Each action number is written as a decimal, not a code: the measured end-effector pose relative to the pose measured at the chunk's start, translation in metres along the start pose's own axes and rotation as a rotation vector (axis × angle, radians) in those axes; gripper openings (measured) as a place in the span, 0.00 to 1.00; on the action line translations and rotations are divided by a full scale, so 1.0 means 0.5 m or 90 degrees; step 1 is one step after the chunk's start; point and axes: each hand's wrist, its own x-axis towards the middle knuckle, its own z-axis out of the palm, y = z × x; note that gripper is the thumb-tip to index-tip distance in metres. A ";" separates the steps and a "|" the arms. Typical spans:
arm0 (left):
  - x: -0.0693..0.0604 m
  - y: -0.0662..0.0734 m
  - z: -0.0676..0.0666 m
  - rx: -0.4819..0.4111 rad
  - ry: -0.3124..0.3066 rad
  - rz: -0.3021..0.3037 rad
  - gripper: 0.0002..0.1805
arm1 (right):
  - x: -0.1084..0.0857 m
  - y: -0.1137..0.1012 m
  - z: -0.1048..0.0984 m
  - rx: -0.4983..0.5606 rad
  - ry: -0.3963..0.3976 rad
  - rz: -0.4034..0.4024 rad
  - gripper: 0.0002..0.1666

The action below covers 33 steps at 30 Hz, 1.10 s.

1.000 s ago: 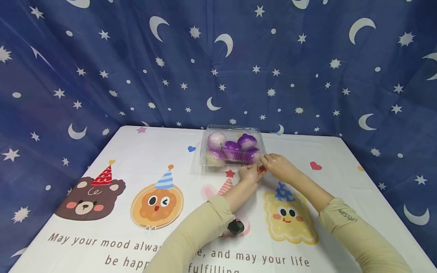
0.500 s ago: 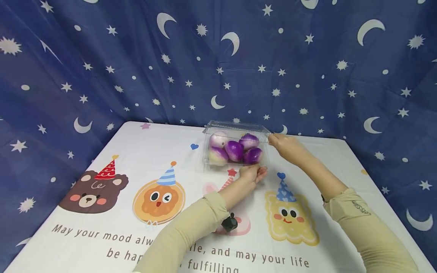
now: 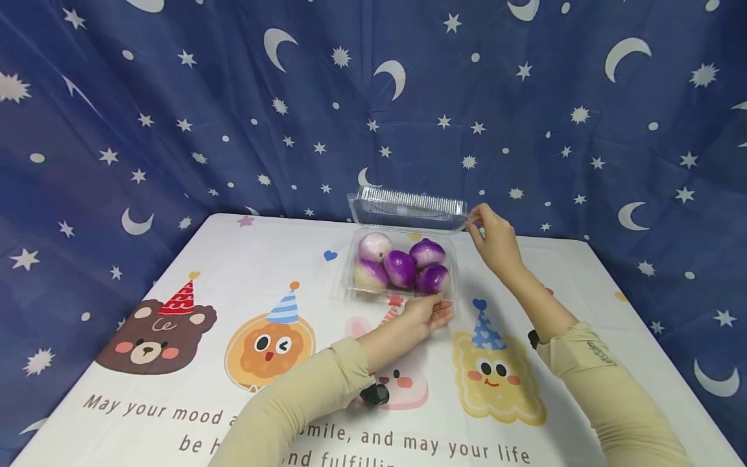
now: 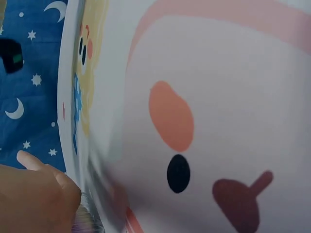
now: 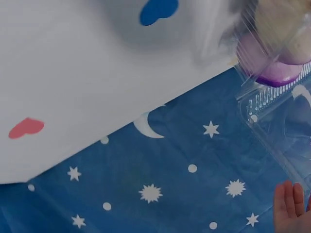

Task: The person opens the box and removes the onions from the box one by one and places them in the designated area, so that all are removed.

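Observation:
A clear plastic clamshell box (image 3: pixel 354 259) stands near the back of the table, holding several purple-and-white turnip-like vegetables (image 3: pixel 400 269). Its hinged lid (image 3: pixel 408 201) is raised and tilted back. My right hand (image 3: pixel 496 240) holds the lid's right corner with its fingertips; the right wrist view shows only the fingers (image 5: pixel 291 199) by the lid's edge. My left hand (image 3: pixel 423 314) rests its extended fingers against the box's front rim, near the right corner. In the left wrist view the left hand (image 4: pixel 39 199) covers most of the box.
A white printed tablecloth (image 3: pixel 292 259) with cartoon figures and lettering covers the table. Close behind the box hangs a blue curtain (image 3: pixel 327 149) with moons and stars. A small black device (image 3: pixel 375 395) sits at the left wrist.
The lid, at first down over the vegetables, has swung up and back. My right hand has risen with it from the front rim to the back. The left hand has stayed at the front rim.

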 end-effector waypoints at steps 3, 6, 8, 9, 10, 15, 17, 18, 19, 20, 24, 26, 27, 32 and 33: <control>-0.008 -0.005 0.002 -0.010 -0.009 -0.006 0.15 | 0.016 0.006 0.005 0.088 0.016 0.077 0.07; -0.017 -0.011 0.005 -0.002 -0.033 -0.014 0.18 | 0.030 0.016 0.010 0.145 0.019 0.117 0.08; -0.026 -0.013 0.003 0.015 -0.055 -0.021 0.21 | 0.037 0.024 0.015 0.163 0.010 0.130 0.08; -0.029 -0.013 0.001 0.030 -0.068 -0.025 0.22 | 0.039 0.029 0.018 0.169 0.001 0.134 0.09; -0.033 -0.013 -0.003 0.044 -0.080 -0.030 0.23 | 0.040 0.033 0.021 0.174 -0.009 0.138 0.09; -0.067 -0.001 -0.039 0.130 -0.133 -0.046 0.26 | 0.032 0.047 0.038 0.187 -0.055 0.167 0.13; -0.087 0.006 -0.058 0.173 -0.161 -0.027 0.27 | 0.025 0.050 0.043 0.189 -0.065 0.184 0.14; -0.096 0.012 -0.067 0.201 -0.176 -0.011 0.27 | 0.021 0.051 0.044 0.191 -0.069 0.192 0.15; -0.103 0.019 -0.076 0.232 -0.184 0.014 0.26 | 0.018 0.053 0.046 0.192 -0.074 0.202 0.15; -0.109 0.027 -0.085 0.271 -0.190 0.044 0.25 | 0.016 0.054 0.048 0.190 -0.077 0.207 0.16; -0.105 0.072 -0.122 0.422 -0.204 0.240 0.19 | 0.012 0.059 0.055 0.186 -0.097 0.216 0.20; -0.095 0.099 -0.145 0.489 -0.181 0.371 0.17 | 0.011 0.060 0.061 0.185 -0.114 0.211 0.23; -0.091 0.112 -0.156 0.518 -0.165 0.431 0.16 | 0.011 0.060 0.064 0.187 -0.120 0.209 0.25; -0.064 0.161 -0.213 0.695 -0.005 0.611 0.18 | 0.010 0.057 0.078 0.211 -0.143 0.202 0.29; -0.057 0.167 -0.224 0.731 0.028 0.616 0.19 | 0.010 0.057 0.080 0.216 -0.145 0.202 0.30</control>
